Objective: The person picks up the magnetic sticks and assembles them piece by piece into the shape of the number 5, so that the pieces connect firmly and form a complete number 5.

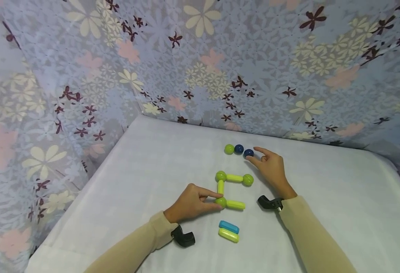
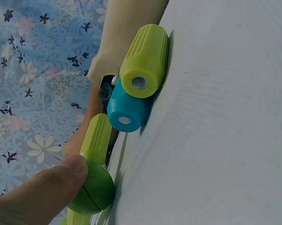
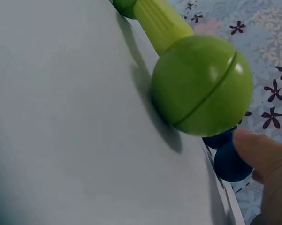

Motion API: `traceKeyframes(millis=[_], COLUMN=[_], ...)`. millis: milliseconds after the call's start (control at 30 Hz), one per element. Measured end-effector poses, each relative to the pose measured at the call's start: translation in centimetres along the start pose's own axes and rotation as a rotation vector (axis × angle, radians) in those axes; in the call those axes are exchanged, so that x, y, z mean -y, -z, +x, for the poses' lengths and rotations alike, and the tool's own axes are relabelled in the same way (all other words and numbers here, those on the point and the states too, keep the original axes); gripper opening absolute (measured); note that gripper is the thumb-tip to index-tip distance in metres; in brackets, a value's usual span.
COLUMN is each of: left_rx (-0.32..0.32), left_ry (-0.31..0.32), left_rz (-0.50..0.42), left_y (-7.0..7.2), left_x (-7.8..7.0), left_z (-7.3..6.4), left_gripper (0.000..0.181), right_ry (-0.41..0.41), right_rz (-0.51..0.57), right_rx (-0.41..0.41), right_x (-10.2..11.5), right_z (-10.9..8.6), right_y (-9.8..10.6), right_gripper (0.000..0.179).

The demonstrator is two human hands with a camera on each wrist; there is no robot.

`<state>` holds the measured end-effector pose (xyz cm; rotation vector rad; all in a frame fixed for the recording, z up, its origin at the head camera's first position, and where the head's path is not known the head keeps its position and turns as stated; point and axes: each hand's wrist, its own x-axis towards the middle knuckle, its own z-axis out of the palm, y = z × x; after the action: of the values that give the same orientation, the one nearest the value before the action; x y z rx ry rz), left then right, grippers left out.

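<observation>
At centre, three green balls [image 1: 248, 179] and three yellow-green rods [image 1: 234, 178] are joined in an open figure. Above it sit one loose green ball [image 1: 229, 149] and two dark blue balls [image 1: 239, 149]; below, one blue rod [image 1: 229, 227] and one loose yellow-green rod [image 1: 229, 235]. The left hand [image 1: 192, 203] pinches the figure's lower-left ball [image 1: 222, 203]; the right hand [image 1: 271, 167] curls thumb and finger about the right-hand blue ball [image 1: 248, 152]. White-covered desk [image 1: 152, 159]; flower-patterned backdrop [image 1: 172, 83] across the top.

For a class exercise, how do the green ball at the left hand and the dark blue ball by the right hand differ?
The green ball is paler than the dark blue ball. The green ball joins green rods; the dark blue ball joins none. The dark blue ball lies farther off than the green ball. Both are round.
</observation>
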<state>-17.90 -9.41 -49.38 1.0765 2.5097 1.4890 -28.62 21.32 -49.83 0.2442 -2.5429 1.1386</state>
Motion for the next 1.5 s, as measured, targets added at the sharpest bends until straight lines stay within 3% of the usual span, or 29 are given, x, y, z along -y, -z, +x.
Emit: traceKeyframes(millis=[267,567,833,1000,1100,1267,1500], left_rx=[-0.008,-0.021,-0.015,-0.022,-0.025,-0.024,-0.034], left_ry=[-0.020,0.011,0.011,0.027,0.051,0.072,0.048], left_rz=[0.024,-0.003,0.027,0.017,0.010,0.011,-0.004], left_y=[0.0,-0.4,-0.2,-0.4,-0.3,-0.4,-1.0], left_x=[-0.4,-0.1,-0.3,-0.6,-0.7,-0.6,-0.7], left_z=[0.6,0.4,0.3,0.1,0.1,-0.2,-0.2], left_gripper=[0.032,0.032,0.032,0.031,0.031,0.033,0.032], right_ry=[0.030,0.013,-0.102,-0.204,-0.225,-0.214,-0.159], right_rz=[-0.089,-0.087,0.053,0.121,0.148,0.145,0.097], right_rx=[0.024,-0.014,-0.092,-0.095,-0.090,-0.076,-0.021], right_x=[0.0,-0.1,0.4,1.0,1.6,2.4,3.9], right_z=[0.7,0.4,-1.5,-4.0,-5.5,-8.3,-12.8], right_y=[0.3,-0.1,1.1,2.1,2.6,3.0,4.2], right_gripper=[0.054,0.047,0.048,0.055,0.058,0.054,0.043])
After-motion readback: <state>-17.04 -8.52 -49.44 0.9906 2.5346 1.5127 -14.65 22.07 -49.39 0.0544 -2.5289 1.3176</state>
